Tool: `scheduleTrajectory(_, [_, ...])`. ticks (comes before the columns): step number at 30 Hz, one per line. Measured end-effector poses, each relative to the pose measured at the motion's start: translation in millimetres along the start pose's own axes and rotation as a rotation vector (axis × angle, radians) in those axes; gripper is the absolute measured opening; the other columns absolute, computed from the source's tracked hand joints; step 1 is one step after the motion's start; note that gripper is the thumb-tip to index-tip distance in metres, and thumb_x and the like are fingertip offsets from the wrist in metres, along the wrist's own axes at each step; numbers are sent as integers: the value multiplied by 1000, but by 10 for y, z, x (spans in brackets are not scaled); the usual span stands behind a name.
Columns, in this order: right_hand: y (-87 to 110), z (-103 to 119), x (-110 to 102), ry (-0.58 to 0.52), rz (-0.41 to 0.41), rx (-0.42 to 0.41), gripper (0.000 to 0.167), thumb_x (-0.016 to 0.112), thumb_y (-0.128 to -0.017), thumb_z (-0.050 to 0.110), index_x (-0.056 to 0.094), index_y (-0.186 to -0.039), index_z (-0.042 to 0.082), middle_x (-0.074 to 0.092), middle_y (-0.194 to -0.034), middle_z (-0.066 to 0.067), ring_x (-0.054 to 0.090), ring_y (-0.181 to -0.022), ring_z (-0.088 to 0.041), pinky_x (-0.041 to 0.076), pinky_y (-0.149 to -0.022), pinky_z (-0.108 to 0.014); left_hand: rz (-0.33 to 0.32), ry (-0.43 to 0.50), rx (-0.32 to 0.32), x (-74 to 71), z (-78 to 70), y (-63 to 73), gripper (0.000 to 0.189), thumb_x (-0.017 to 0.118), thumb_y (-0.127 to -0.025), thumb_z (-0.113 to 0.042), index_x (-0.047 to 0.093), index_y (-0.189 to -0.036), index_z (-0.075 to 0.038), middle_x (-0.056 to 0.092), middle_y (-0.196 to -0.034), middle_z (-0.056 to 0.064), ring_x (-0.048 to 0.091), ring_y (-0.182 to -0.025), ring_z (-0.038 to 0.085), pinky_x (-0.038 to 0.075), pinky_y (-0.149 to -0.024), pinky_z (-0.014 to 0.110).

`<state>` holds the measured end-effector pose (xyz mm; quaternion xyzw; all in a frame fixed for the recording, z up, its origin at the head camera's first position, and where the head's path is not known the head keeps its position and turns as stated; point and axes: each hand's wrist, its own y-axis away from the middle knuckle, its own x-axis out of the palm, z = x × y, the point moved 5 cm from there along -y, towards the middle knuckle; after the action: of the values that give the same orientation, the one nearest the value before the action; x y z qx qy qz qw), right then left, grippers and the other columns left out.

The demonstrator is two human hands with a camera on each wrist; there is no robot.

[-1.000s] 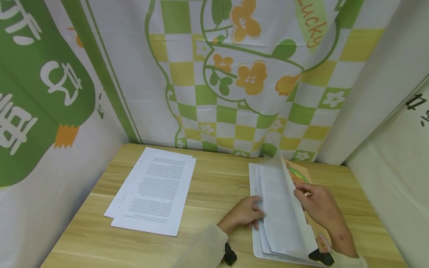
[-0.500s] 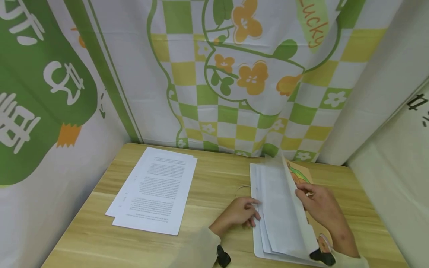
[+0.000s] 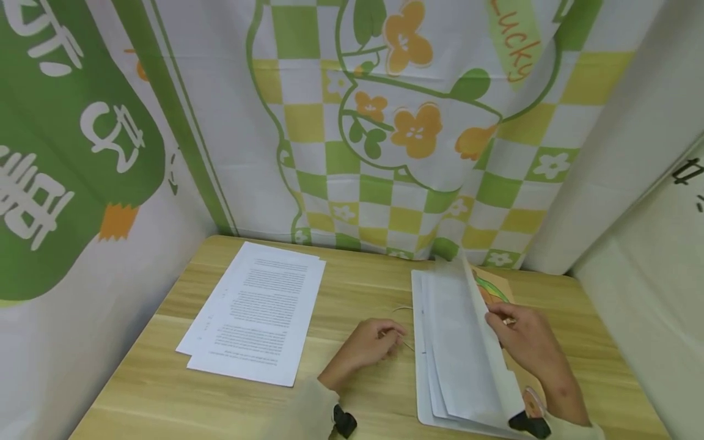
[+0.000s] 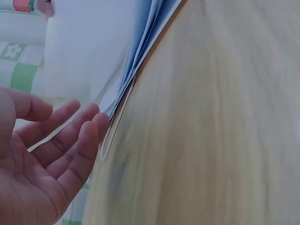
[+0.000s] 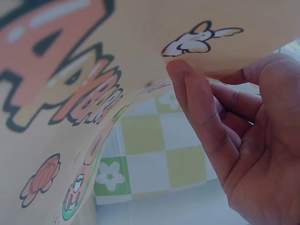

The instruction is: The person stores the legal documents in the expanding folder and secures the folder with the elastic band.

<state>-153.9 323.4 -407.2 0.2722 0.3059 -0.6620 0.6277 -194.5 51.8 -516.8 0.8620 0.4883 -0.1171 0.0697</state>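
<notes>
Tan and cartoon-printed outside, the folder (image 3: 424,403) lies on the right of the worktop (image 3: 352,287), its long axis running front to back, its cover (image 5: 136,61) raised above white sheets (image 3: 456,366). The right hand (image 3: 522,336) is nearer, its grip narrow, pinching the cover's raised edge. The left hand (image 3: 370,343), fingers loosely bent and apparently holding nothing, is just left of the folder's left edge, near a thin cord loop (image 4: 104,158); contact with it cannot be told. Well left lie printed pages (image 3: 253,311).
</notes>
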Motion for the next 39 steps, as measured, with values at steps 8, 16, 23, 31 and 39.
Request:
scheduleTrajectory(8, [5, 5, 21, -11, 6, -3, 35, 59, -104, 23, 71, -123, -4, 70, -83, -2, 63, -63, -12, 49, -54, -29, -66, -197, 22, -437, 51, 198, 28, 58, -106, -29, 74, -122, -12, 71, -102, -6, 65, -85, 8, 56, -75, 31])
scheduleTrajectory(16, [10, 14, 25, 11, 5, -8, 37, 58, -104, 23, 70, -124, -5, 73, -92, -5, 66, -66, -12, 51, -58, -28, -138, -296, 36, -949, 77, 549, 35, 57, -107, -33, 71, -126, -7, 72, -106, -5, 67, -92, 13, 56, -80, 34])
scheduleTrajectory(23, [-2, 41, 36, 14, -10, -39, 34, 59, -104, 20, 71, -121, -7, 72, -89, -6, 64, -64, -12, 50, -54, -29, -313, -369, -93, -1450, 227, 849, 27, 67, -102, -26, 73, -121, -8, 70, -99, -4, 64, -88, 14, 53, -69, 33])
scheduleTrajectory(31, [3, 34, 51, 9, -4, -42, 34, 59, -103, 19, 70, -122, -7, 73, -94, -8, 65, -64, -12, 51, -55, -28, -415, -527, -213, -1803, 311, 1151, 31, 69, -99, -26, 73, -122, -4, 69, -96, 3, 62, -81, 15, 52, -68, 37])
scheduleTrajectory(39, [-8, 49, 55, 22, -2, -30, 35, 59, -103, 20, 70, -123, -6, 72, -87, -5, 64, -64, -11, 50, -54, -28, -436, -596, -263, -2111, 334, 1409, 43, 68, -100, -27, 66, -129, 4, 64, -112, 21, 63, -101, 37, 52, -83, 55])
